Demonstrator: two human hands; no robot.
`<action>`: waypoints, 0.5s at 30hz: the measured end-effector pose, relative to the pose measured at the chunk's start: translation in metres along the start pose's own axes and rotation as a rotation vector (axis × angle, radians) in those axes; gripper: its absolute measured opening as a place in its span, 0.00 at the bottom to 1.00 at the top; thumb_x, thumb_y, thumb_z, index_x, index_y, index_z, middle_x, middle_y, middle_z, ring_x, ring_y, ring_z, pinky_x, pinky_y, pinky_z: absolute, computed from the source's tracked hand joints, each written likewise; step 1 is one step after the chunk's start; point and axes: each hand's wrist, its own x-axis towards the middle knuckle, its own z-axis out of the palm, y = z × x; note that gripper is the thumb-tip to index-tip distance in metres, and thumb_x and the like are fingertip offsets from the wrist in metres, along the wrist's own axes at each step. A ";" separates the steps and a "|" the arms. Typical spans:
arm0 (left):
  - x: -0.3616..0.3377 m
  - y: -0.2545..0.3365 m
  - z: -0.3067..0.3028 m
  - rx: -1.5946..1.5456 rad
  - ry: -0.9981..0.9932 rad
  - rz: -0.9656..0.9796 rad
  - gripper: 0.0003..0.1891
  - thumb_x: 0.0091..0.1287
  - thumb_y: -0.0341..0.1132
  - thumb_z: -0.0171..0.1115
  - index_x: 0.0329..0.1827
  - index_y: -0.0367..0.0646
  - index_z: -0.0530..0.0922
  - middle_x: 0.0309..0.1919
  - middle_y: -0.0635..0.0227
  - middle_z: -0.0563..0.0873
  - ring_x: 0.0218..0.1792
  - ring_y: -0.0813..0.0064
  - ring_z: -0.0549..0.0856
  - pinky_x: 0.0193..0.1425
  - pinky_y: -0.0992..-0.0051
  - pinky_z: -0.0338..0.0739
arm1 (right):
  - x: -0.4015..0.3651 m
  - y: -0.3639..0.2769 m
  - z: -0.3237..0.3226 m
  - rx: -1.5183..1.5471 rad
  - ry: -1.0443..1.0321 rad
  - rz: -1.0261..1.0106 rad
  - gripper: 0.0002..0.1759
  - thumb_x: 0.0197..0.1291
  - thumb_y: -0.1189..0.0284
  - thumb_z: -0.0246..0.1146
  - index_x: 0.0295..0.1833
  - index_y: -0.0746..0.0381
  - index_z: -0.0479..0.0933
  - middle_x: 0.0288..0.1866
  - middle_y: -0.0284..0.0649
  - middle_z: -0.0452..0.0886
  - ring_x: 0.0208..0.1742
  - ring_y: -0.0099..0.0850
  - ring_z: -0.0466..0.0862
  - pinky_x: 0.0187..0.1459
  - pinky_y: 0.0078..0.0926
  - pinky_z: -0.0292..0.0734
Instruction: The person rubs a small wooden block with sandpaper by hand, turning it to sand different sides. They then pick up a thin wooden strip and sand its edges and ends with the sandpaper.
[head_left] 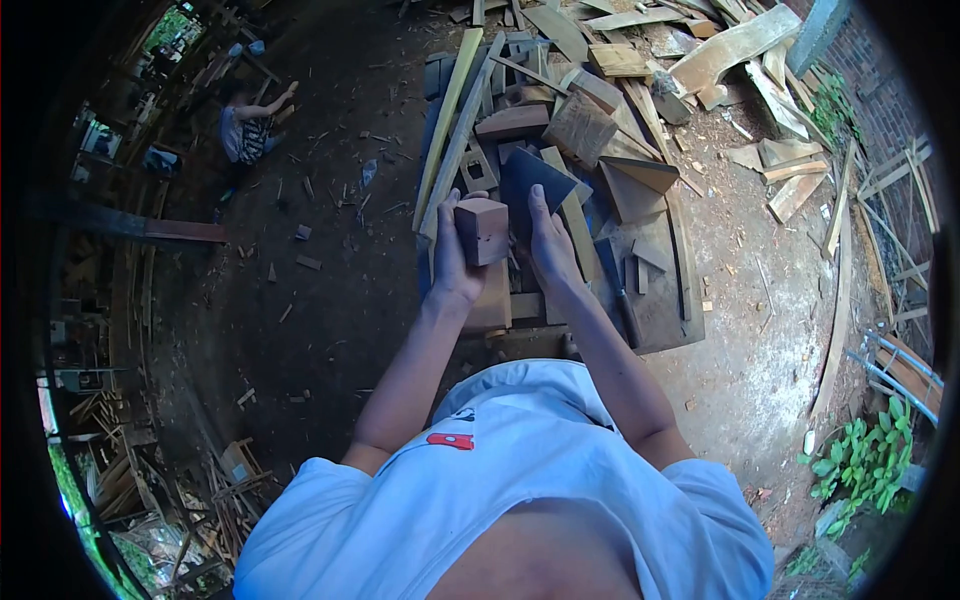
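Note:
Over the workbench, my left hand [453,255] is wrapped round a reddish-brown wooden block [482,232] with angled faces. To its right, my right hand [549,240] holds a dark flat sheet [532,190], its thumb lying on the front and its other fingers hidden behind. The block and the sheet are close together, with a narrow gap between the hands. Beneath and beyond them, wood offcuts [582,127] are heaped on the bench [668,328]. A dark long-bladed tool [621,292] lies to the right of my right forearm.
Long wooden strips [450,130] run along the bench's left side. Scrap planks [735,50] are piled beyond it at the upper right. Another person [245,130] sits low at the upper left. A leafy plant [862,462] grows at the lower right.

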 end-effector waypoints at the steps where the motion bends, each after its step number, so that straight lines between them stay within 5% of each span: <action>1: 0.002 0.003 -0.003 0.006 0.002 0.006 0.25 0.68 0.59 0.51 0.50 0.46 0.77 0.36 0.72 0.83 0.35 0.77 0.83 0.40 0.75 0.80 | -0.005 -0.009 -0.001 0.041 0.021 0.133 0.37 0.69 0.41 0.44 0.50 0.68 0.75 0.43 0.41 0.79 0.45 0.26 0.75 0.50 0.24 0.70; 5: 0.001 -0.004 -0.005 0.072 -0.055 0.076 0.27 0.71 0.60 0.46 0.52 0.44 0.77 0.39 0.70 0.82 0.42 0.76 0.83 0.45 0.72 0.80 | -0.028 -0.020 0.007 -0.020 -0.256 -0.189 0.28 0.69 0.48 0.53 0.54 0.64 0.75 0.44 0.36 0.79 0.47 0.23 0.74 0.52 0.22 0.69; 8: -0.015 0.000 0.018 0.254 0.136 0.169 0.30 0.73 0.60 0.43 0.55 0.40 0.75 0.44 0.64 0.82 0.50 0.73 0.82 0.54 0.71 0.78 | -0.035 -0.021 0.014 -0.083 -0.222 -0.337 0.25 0.71 0.52 0.52 0.53 0.65 0.75 0.43 0.35 0.79 0.46 0.22 0.74 0.51 0.22 0.69; 10: -0.021 0.000 0.017 0.393 0.054 0.283 0.33 0.72 0.61 0.44 0.58 0.36 0.73 0.49 0.60 0.80 0.55 0.72 0.79 0.60 0.71 0.74 | -0.030 -0.014 0.014 0.009 -0.234 -0.300 0.26 0.68 0.50 0.55 0.51 0.64 0.76 0.42 0.33 0.78 0.45 0.20 0.74 0.49 0.21 0.69; 15: -0.026 -0.006 0.019 0.528 0.051 0.413 0.33 0.70 0.61 0.48 0.58 0.37 0.73 0.49 0.62 0.78 0.51 0.73 0.79 0.58 0.71 0.74 | -0.034 -0.009 0.011 0.146 -0.250 -0.226 0.26 0.66 0.49 0.58 0.49 0.63 0.76 0.40 0.31 0.78 0.43 0.18 0.74 0.47 0.19 0.70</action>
